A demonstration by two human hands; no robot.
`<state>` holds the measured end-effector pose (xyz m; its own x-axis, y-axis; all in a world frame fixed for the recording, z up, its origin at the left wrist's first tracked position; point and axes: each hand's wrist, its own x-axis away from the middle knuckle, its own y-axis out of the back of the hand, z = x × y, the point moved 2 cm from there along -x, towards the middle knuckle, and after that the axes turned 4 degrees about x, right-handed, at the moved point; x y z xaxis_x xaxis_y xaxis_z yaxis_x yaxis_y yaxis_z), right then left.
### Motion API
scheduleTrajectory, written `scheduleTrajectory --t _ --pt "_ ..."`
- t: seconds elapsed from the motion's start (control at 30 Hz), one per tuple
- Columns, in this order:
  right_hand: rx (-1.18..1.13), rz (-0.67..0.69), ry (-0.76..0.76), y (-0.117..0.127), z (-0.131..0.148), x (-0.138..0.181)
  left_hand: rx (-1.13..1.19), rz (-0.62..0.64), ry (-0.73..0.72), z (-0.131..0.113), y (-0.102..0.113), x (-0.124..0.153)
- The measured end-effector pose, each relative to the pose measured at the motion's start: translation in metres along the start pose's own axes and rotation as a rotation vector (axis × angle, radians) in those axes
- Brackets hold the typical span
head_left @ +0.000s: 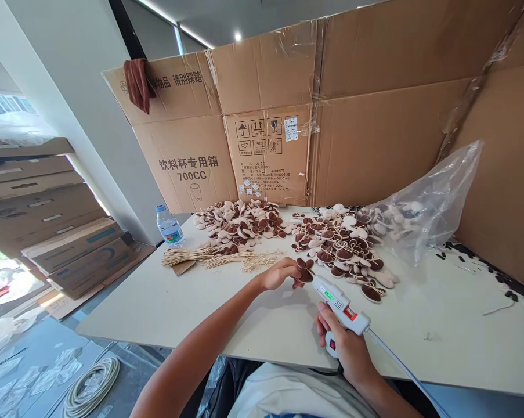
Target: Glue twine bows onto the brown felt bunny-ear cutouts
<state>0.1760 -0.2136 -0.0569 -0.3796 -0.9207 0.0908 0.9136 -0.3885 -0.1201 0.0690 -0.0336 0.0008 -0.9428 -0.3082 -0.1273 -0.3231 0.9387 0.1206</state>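
Observation:
My left hand [283, 274] pinches a small brown fabric piece with rounded lobes [304, 270], held just above the white table. Closed around the handle of a white hot glue gun [338, 302] is my right hand [340, 337]. The gun's nozzle points at the brown piece, close to it; whether they touch I cannot tell. A glue stick trails from the gun's rear. Beyond my hands lies a pile of brown and cream fabric pieces with cord loops [344, 244]. Farther left is another heap of brown and cream pieces [244, 223].
Bundles of cream cord [190, 254] lie left of my left hand, near a water bottle [169, 226]. A clear plastic bag [436, 203] holding pale pieces leans at the right. Cardboard walls [270, 75] edge the back of the table [157, 307]. Small black bits lie at the far right.

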Motion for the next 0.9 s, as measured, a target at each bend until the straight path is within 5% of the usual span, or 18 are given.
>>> scheduleTrajectory --t 0.9 --pt "-0.007 0.001 -0.007 -0.002 0.01 0.005 0.006 -0.019 0.023 -0.003 -0.002 0.0"
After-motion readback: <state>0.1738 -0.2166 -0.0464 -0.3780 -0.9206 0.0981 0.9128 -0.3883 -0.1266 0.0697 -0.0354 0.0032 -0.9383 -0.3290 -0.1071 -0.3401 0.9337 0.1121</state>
